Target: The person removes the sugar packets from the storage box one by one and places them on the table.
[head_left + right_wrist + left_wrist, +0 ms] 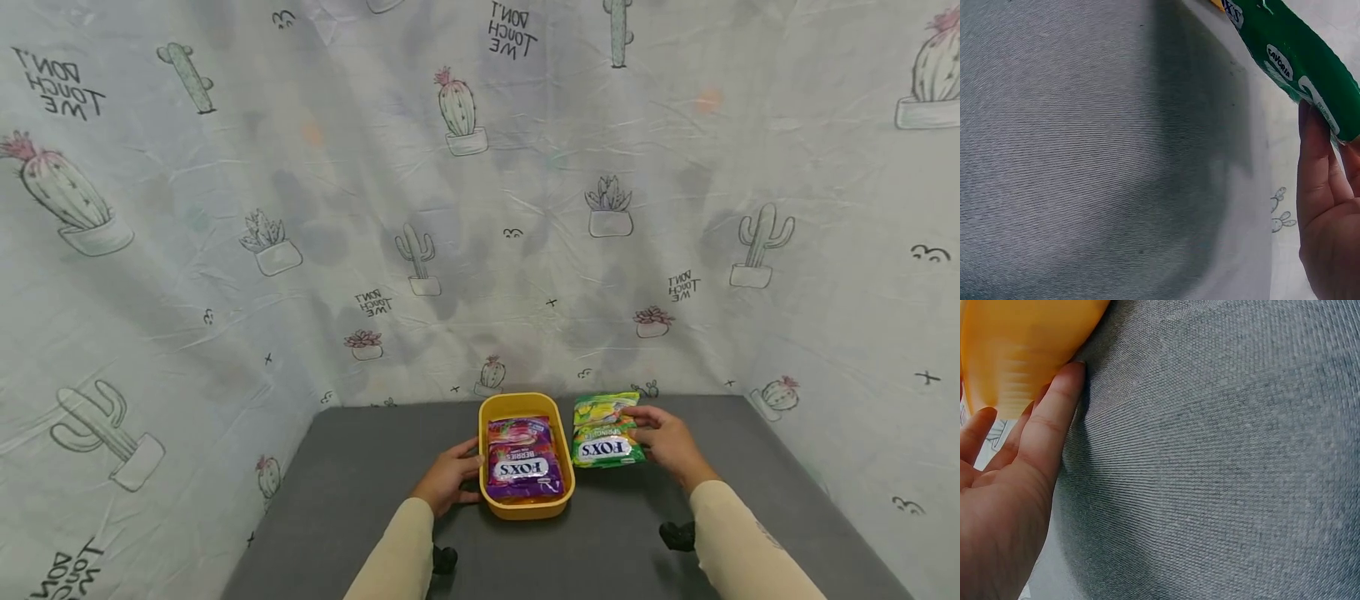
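A yellow tub [486, 467] sits near the middle of the grey bench [360, 517], toward its back edge, with a purple bag [522, 460] lying flat inside it. The left hand [448, 479] rests against the tub's left wall. The left wrist view shows what the head view cannot: the fingers [1054, 419] lie straight and close together, their tips touching the tub's [1022, 344] outer wall where it meets the bench [1222, 462], not curled round it.

Just right of the tub, the right hand [670, 443] holds a green bag [603, 432] by its right edge. From the head view the bag seems to lie on the bench. The right wrist view shows it [1300, 59] raised off the bench [1085, 156], casting a shadow below, with fingers [1313, 156] pressed to its underside. The thumb is hidden there; the head view shows the hand curled round the bag's edge.
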Tool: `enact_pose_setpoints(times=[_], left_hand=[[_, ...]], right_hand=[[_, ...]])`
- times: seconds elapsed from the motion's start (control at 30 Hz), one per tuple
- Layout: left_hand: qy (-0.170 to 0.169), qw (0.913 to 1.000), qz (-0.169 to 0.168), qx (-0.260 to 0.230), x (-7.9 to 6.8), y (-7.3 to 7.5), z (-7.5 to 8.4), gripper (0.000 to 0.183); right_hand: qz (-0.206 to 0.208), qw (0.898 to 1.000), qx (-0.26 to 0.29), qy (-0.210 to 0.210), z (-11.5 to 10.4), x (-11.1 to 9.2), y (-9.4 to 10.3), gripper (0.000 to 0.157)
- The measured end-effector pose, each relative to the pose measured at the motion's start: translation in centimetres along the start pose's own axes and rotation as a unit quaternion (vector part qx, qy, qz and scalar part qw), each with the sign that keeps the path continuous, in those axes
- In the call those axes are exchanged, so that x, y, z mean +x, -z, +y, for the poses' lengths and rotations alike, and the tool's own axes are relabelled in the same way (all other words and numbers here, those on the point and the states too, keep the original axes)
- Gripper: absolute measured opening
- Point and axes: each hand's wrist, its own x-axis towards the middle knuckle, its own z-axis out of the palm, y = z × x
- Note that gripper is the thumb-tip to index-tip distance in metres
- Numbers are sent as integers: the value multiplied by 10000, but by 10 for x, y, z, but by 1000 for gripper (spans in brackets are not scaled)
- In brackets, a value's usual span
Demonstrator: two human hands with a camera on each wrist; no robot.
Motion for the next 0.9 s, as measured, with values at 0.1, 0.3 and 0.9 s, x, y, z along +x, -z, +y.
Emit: enact_pose_setpoints(times=[0.1, 0.3, 0.9], left_hand=[[12, 10000, -19, -14, -1, 0, 1, 61], [55, 10000, -52, -7, -2, 0, 5, 62], [66, 9997, -162, -173, 1, 2, 3, 61]], right_hand=[[-57, 9999, -151, -9, 6, 2, -2, 37], [-93, 9994, -327, -2, 14, 5, -5, 34], [-211, 9989, -271, -316, 29, 4, -3, 36]])
